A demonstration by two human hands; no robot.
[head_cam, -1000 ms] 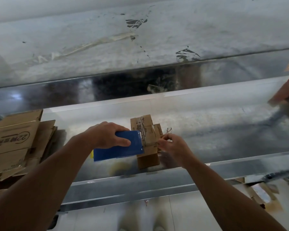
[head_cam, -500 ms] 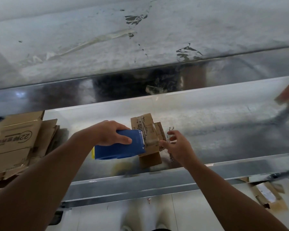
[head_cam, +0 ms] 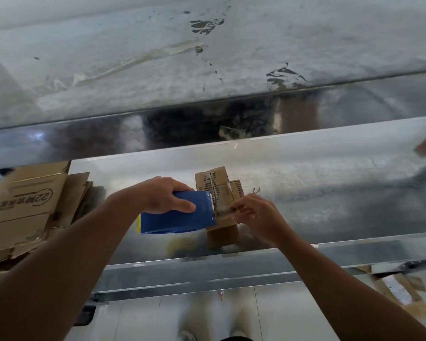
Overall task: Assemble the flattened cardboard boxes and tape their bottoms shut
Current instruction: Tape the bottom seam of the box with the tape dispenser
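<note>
Centrally, a small box [head_cam: 219, 183] is standing on the bench [head_cam: 330, 193], near its front edge, with its flaps facing up and a strip of tape [head_cam: 225, 209] running across them. The left hand [head_cam: 162, 195] is gripping the dispenser [head_cam: 180, 220], fingers and thumb curled round its blue body, and is holding the toothed blade against the box top. The right hand [head_cam: 256, 215] is working at the box's right edge, thumb and forefinger apparently closed together on the free end of the tape, the other fingers curling loosely beneath. A stack [head_cam: 30, 205] of flattened boxes is lying at the left end of the bench, well apart from both hands. By its look the box is light and thin-walled, so it is likely to slide on the smooth metal and to dent under a hard press. Pressure is best going along the flap seam, with any steadying hold taken at the corners, where the walls are stiffest. The tape is limp and sticky, and is best taken by its very end and drawn taut before being smoothed down the side. The step in hand is probably the cutting or pressing of this strip, and the stack suggests that much of the task is waiting.
</note>
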